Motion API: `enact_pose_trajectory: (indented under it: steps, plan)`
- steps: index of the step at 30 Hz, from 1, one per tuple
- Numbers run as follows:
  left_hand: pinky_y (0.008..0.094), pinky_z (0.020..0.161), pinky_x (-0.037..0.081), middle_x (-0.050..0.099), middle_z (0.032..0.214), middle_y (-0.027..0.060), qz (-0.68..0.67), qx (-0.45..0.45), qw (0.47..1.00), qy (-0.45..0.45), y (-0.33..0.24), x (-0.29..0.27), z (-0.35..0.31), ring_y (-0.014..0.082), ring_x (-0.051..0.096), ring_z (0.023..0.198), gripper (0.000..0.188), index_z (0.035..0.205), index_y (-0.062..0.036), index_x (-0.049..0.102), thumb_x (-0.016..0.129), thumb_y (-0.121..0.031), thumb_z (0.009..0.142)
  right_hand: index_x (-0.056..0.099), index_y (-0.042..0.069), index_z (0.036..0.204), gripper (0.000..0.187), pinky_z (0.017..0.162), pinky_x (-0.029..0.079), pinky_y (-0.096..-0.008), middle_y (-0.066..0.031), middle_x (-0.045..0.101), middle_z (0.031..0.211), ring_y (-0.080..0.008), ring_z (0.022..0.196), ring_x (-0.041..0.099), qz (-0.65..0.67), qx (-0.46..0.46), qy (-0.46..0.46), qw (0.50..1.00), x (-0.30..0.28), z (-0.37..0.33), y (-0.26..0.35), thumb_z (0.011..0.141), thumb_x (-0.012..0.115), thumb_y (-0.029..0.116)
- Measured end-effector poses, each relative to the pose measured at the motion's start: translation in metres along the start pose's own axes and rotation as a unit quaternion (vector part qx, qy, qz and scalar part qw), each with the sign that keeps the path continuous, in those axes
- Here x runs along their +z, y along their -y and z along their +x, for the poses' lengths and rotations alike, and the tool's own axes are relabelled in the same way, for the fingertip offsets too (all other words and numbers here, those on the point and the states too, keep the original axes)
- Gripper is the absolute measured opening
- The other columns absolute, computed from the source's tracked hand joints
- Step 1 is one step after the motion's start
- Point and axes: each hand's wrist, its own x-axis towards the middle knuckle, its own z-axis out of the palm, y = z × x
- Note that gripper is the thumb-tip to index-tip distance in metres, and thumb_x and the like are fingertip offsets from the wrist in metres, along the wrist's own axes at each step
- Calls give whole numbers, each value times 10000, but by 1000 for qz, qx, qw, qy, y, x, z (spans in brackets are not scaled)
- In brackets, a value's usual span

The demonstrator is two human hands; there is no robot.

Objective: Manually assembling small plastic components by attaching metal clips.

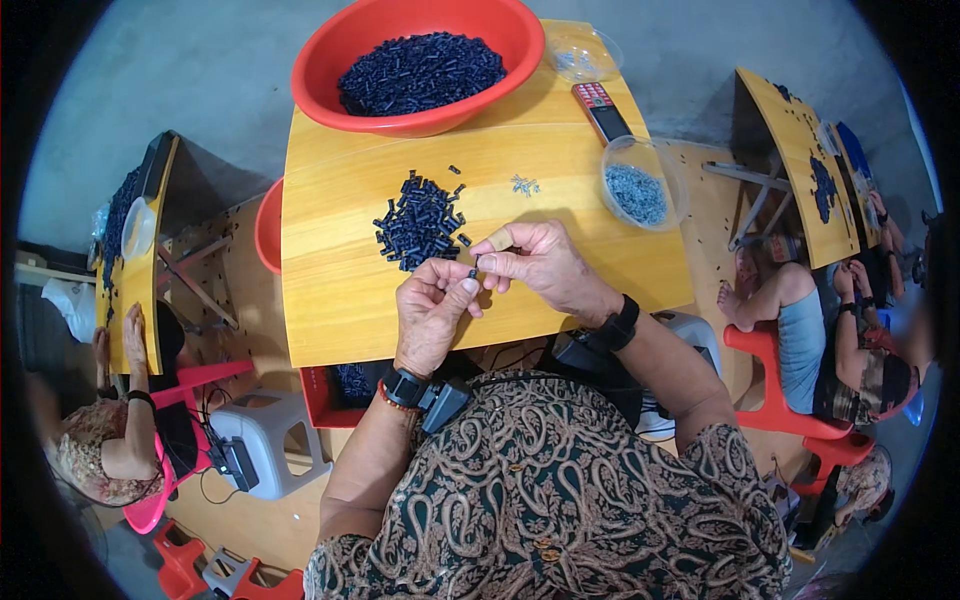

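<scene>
Over the near part of the yellow table [340, 325], my two hands meet at the fingertips. My left hand [432, 308] pinches a small black plastic part [473, 273] between thumb and index finger. Closed right up against it is my right hand [545, 265], its thumb and index finger pressed together; what they hold is too small to name. A tan wrap [502, 240] covers part of the right index finger. Just beyond the left hand lies a pile of short black tubular parts [418, 222]. A few tiny silvery pieces [524, 185] lie beyond the right hand.
A red basin [420, 124] full of black parts stands at the far edge. On the right are a clear tub [640, 195] of small metal pieces, a red phone [602, 114] and a clear lid [588, 55]. A red bin [315, 398] sits below. People work at tables either side.
</scene>
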Motion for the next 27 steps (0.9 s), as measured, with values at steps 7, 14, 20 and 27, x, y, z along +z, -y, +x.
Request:
enact_pose_trajectory:
  steps: [7, 14, 20, 27]
  plan:
    - [232, 606, 519, 677, 903, 106, -14, -2, 1000, 16, 3, -2, 1, 102, 612, 685, 110, 984, 11, 576, 636, -45, 910, 703, -26, 976, 126, 573, 511, -209, -41, 672, 751, -74, 650, 624, -57, -40, -15, 997, 3, 1, 0, 883, 671, 53]
    - [252, 594, 543, 671, 884, 122, -23, 0, 1000, 16, 4, -1, 1, 117, 615, 648, 82, 981, -1, 569, 613, -33, 920, 705, -29, 965, 119, 579, 511, -211, -45, 669, 742, -71, 655, 621, -61, -55, -16, 996, 3, 1, -4, 879, 671, 46]
    - [246, 594, 541, 677, 893, 128, -4, 2, 1000, 21, 4, -4, 1, 121, 625, 668, 75, 973, 2, 574, 613, -38, 922, 700, -45, 967, 122, 598, 520, -222, -43, 654, 759, -82, 677, 627, -85, -76, 11, 993, 4, 0, 5, 874, 629, -11]
    - [245, 597, 541, 677, 899, 121, -2, 3, 1000, 22, 3, -3, 0, 119, 621, 668, 89, 974, 0, 575, 624, -52, 920, 691, -56, 984, 131, 681, 548, -235, -71, 657, 841, -110, 738, 648, -65, -45, 48, 996, -1, -1, 8, 865, 646, -27]
